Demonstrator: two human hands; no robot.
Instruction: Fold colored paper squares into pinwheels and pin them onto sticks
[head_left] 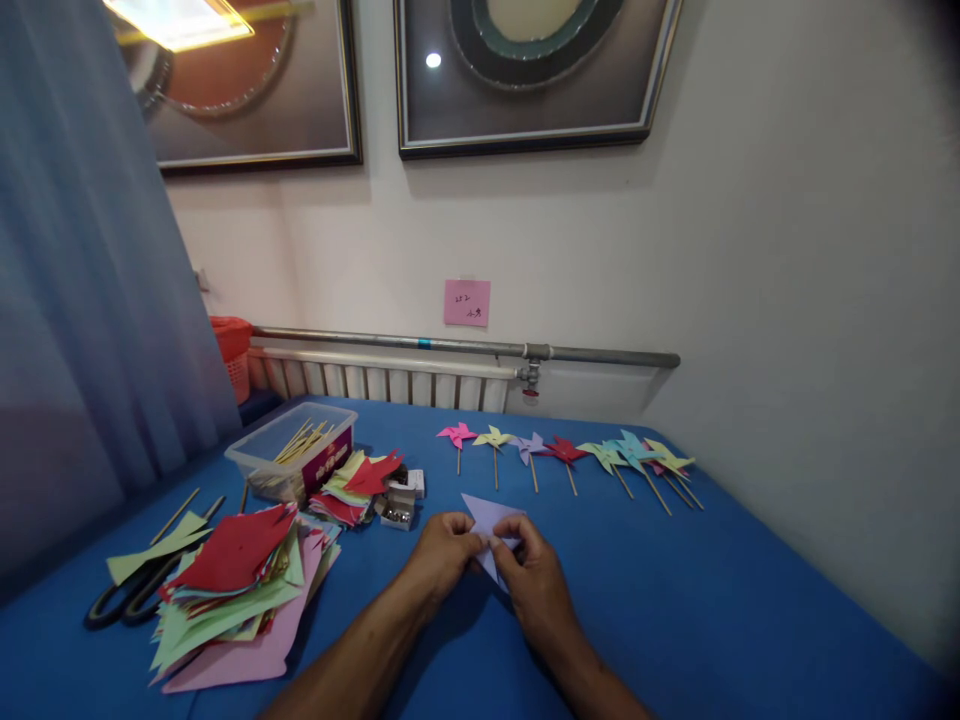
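While both hands pinch the lilac paper square [489,530] above the blue desk [675,600], left hand [442,555] and right hand [534,580] each grip a corner; I judge uneven pressure could crease it crooked or tear it.

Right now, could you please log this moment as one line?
left hand: pinching pale lilac paper piece | right hand: pinching same | finished paper pinwheels: behind, on blue table
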